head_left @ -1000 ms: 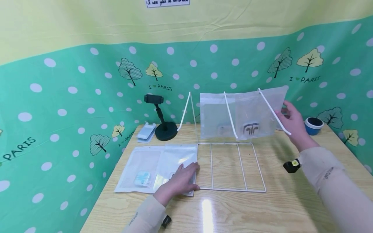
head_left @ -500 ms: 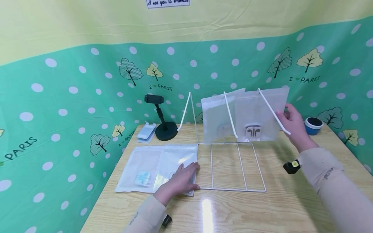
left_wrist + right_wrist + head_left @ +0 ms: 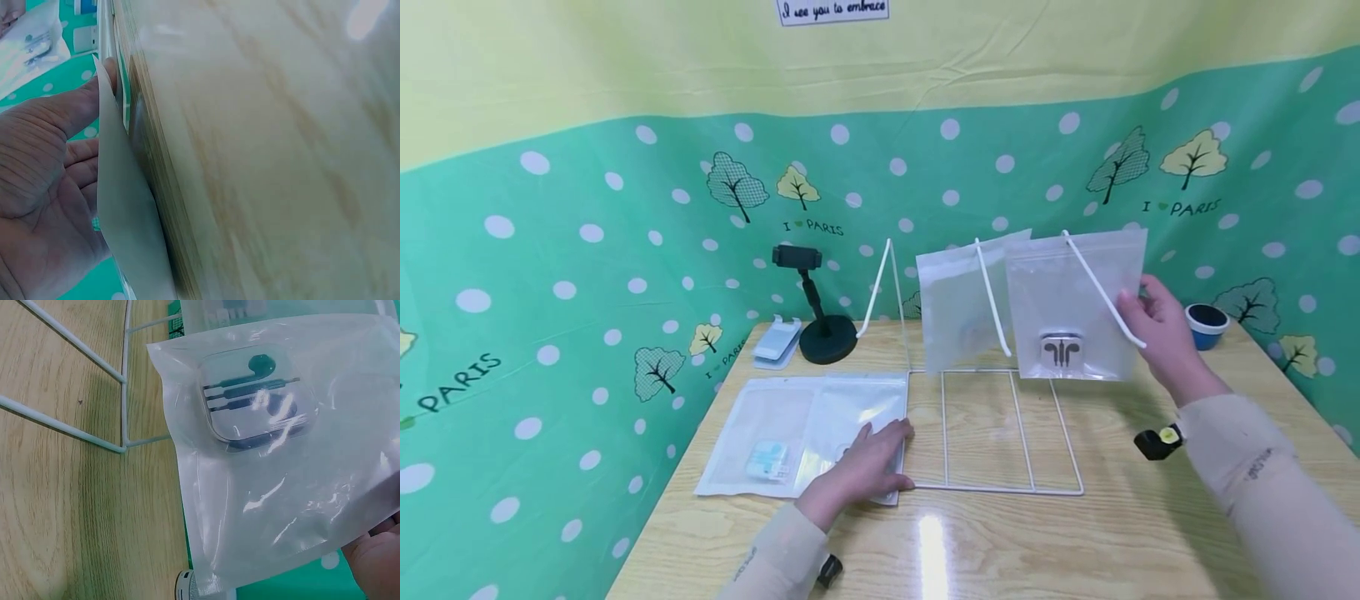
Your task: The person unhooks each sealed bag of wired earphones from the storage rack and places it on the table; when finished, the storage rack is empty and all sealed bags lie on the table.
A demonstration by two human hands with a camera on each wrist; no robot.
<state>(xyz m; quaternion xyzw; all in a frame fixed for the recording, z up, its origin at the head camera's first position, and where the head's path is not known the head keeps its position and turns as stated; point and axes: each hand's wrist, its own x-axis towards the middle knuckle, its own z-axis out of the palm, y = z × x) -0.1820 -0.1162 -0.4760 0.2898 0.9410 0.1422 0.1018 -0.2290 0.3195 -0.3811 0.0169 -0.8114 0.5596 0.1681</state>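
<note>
My right hand (image 3: 1142, 312) pinches the right edge of a clear bag with earphones (image 3: 1071, 312) and holds it upright at the right prong of a white wire rack (image 3: 992, 487). In the right wrist view the earphone bag (image 3: 281, 456) fills the frame, with the rack's wires (image 3: 125, 381) to its left. A second clear bag (image 3: 962, 304) stands at the middle prong. On a stack of clear bags (image 3: 775, 425) lying on the table, my left hand (image 3: 880, 454) rests flat. The left wrist view shows that palm (image 3: 44, 187) against a bag's edge (image 3: 125, 237).
A black phone stand (image 3: 820, 329) and a pale blue holder (image 3: 775, 342) sit at the back left of the wooden table (image 3: 1000, 542). A blue cup (image 3: 1206, 323) stands at the back right. Green dotted cloth walls close in the left, back and right.
My right hand has drawn the earphone bag to the right and slightly down, away from the second bag that it overlapped. The left hand has stayed still.
</note>
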